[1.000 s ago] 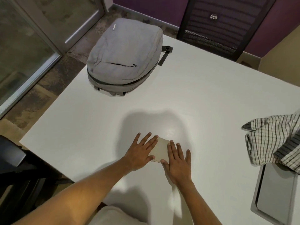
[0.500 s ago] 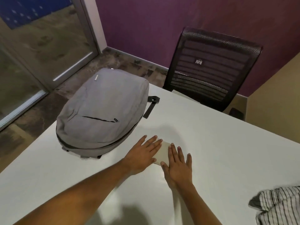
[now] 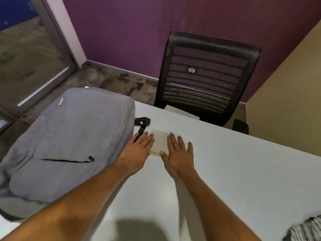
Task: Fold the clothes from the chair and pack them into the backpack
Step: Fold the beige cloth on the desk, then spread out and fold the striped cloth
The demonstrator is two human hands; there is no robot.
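Beige folded cloth [image 3: 159,141], pretty small and squared off, lay flat on the white bench [image 3: 234,171] right between the 2 hands. Left hand [image 3: 138,148] sat on its left edge with fingers straight and spread, pressing down rather than gripping anything. Right hand [image 3: 178,153] did the same on the right edge, palm flat, fingers straight, thumb at the cloth's near corner. So both hands were flat and holding nothing, just resting on the fabric.

Grey backpack [image 3: 69,141] lay flat on the bench just left of the left hand, its black strap [image 3: 141,125] poking out just beside the cloth's far left corner. Couldn't tell if the fingertips actually touched the strap. The bag's main opening wasn't visible from that angle, only a small front zip pocket, and its near left corner ran out of frame.

Black mesh chair [image 3: 206,79] stood behind the far edge of the bench, with something pale on its seat, mostly hidden by the bench edge. Striped garment [image 3: 305,231] was cut off at the bottom right corner, blurry.
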